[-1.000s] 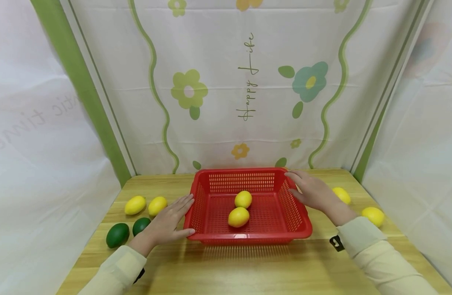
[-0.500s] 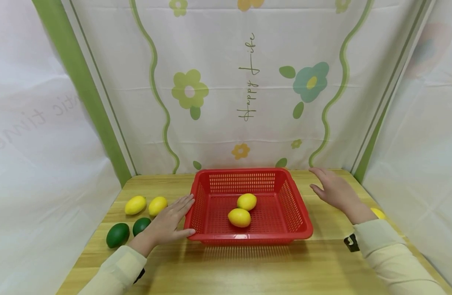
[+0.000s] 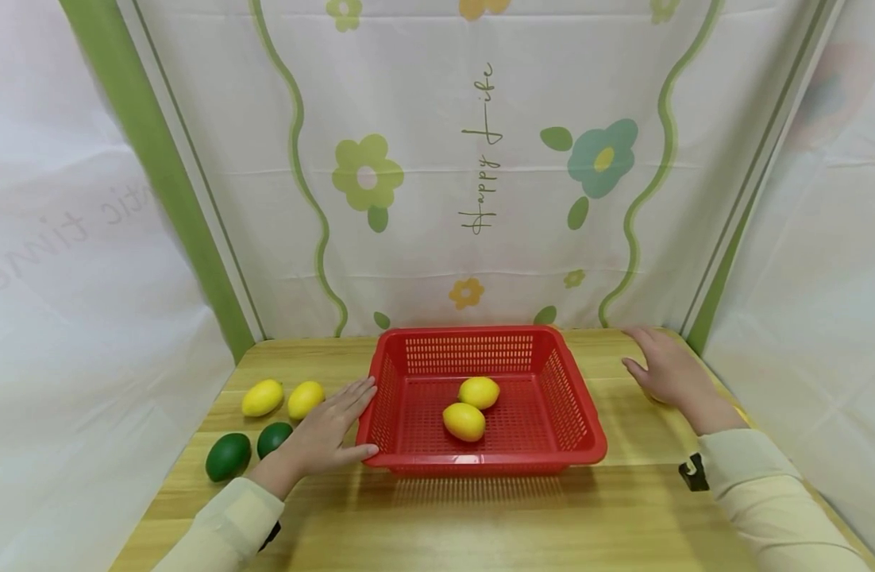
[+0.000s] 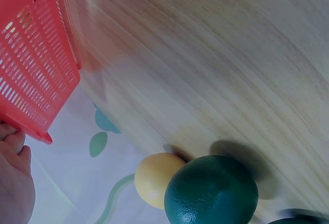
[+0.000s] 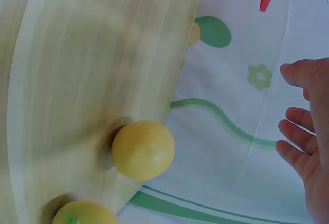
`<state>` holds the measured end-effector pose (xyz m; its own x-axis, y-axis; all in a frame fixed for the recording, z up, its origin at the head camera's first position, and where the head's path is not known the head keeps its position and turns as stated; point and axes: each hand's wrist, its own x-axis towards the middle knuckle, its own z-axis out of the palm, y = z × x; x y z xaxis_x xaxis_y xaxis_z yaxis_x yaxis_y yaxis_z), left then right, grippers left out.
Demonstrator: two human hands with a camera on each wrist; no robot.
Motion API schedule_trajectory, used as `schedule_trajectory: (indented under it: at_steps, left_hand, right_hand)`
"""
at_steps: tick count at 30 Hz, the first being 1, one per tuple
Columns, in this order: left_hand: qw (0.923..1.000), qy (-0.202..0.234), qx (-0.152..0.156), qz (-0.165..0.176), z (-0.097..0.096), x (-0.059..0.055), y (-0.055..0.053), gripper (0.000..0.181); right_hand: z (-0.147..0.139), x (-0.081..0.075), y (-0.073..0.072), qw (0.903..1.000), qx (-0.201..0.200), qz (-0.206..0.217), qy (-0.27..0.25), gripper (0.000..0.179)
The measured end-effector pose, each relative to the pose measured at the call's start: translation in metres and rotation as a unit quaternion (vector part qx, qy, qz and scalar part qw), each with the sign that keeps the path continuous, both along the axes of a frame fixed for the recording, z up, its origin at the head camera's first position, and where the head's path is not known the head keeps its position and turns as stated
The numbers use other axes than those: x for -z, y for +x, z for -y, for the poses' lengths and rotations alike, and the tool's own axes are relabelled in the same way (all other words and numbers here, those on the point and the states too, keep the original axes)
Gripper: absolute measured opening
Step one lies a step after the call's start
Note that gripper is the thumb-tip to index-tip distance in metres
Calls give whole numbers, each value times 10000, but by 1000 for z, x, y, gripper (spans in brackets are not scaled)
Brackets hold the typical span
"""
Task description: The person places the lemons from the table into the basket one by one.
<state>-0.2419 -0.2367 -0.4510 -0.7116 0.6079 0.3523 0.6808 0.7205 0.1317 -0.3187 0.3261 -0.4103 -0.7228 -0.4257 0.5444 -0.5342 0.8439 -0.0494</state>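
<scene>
Touching red basket (image 3: 518,407), left fingers (image 3: 359,401) straight, right fingers (image 5: 298,135) apart

The far curtain (image 3: 416,95) bears "Happy Life" (image 3: 478,151), set sideways and reading upward. On the left curtain (image 3: 87,334), faint mirror-reversed letters (image 3: 66,230) read "tic time", the beginning unclear.

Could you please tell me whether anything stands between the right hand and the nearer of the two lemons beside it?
Nothing visible does: in the right wrist view, only the printed cloth in the background shows between the right hand and the nearer lemon.
</scene>
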Motion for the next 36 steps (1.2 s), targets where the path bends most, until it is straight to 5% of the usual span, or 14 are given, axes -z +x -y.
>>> schedule_trajectory:
  at_steps: [23,36]
  left_hand:
    - [10000,33,28,-66,1,4,-2,85]
    - [9999,50,-59,116,1,5,-2,85]
  right_hand:
    - [-31,30,-14,9919,819,841,-490,50]
    - [-40,45,-24,9682,1437,2004,-432,59]
